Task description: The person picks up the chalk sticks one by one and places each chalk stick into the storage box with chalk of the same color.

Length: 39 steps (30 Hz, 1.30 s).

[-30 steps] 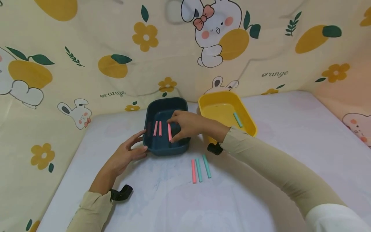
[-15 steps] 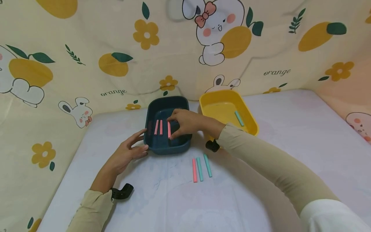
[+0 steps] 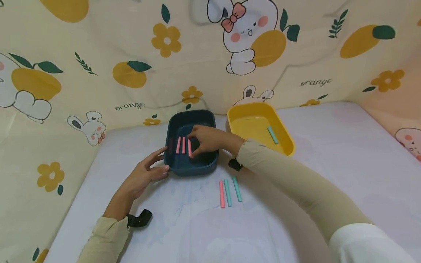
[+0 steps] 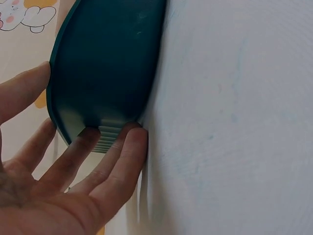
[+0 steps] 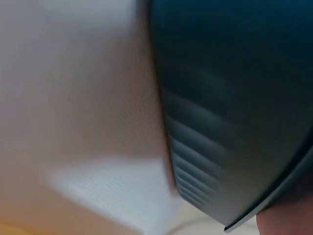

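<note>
In the head view my right hand [image 3: 210,139] reaches into a dark blue bin [image 3: 192,171] and pinches a pink stick of chalk [image 3: 189,147] between thumb and finger. Two other pink chalks [image 3: 181,145] lie side by side in the bin, just left of it. My left hand [image 3: 139,177] rests its fairly straight fingers against the bin's left side. The left wrist view has those fingers [image 4: 129,156] touching the rim and ribbed outer wall. In the right wrist view, the bin's ribbed wall [image 5: 220,112] hides most of the right hand.
A yellow bin [image 3: 286,140] stands right of the blue one, with a teal chalk [image 3: 272,135] inside. On the white tabletop [image 3: 197,226], in front of the bins, lie a pink chalk [image 3: 222,194] and two teal chalks [image 3: 228,193]. A printed cloth [image 3: 197,69] hangs behind.
My right hand has shifted slightly left with the pink chalk, bringing it closer to the two others in the blue bin. The left hand stays at the bin's side.
</note>
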Tool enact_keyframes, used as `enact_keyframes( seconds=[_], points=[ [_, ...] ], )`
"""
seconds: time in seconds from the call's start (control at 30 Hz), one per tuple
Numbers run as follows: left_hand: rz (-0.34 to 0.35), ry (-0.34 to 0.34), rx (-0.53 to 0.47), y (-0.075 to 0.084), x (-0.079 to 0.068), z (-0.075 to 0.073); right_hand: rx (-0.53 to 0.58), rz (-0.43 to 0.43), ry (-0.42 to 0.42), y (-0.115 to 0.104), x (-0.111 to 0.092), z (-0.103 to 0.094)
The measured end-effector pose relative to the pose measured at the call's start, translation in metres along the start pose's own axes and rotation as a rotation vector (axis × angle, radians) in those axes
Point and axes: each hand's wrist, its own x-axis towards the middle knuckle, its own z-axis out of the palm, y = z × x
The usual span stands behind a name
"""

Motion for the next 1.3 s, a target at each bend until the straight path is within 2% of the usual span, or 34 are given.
enact_keyframes(
  seconds=[0.3,0.53,0.77,1.0,1.3],
  points=[
    [-0.002,-0.006,-0.003,0.001,0.0,0.003,-0.108,0.065,-0.025,0.003,0.016,0.003],
    [-0.009,0.001,-0.012,-0.002,-0.001,0.002,-0.089,0.077,-0.051,0.005,0.027,0.003],
    [-0.008,0.004,-0.007,-0.003,-0.001,0.001,-0.096,0.111,-0.089,0.004,0.028,0.001],
    [-0.01,0.007,0.003,-0.002,-0.004,0.001,-0.12,0.106,-0.106,0.001,0.03,0.004],
    [-0.021,0.012,0.012,0.0,-0.002,0.002,-0.148,0.121,-0.079,0.0,0.028,0.004]
  ],
)
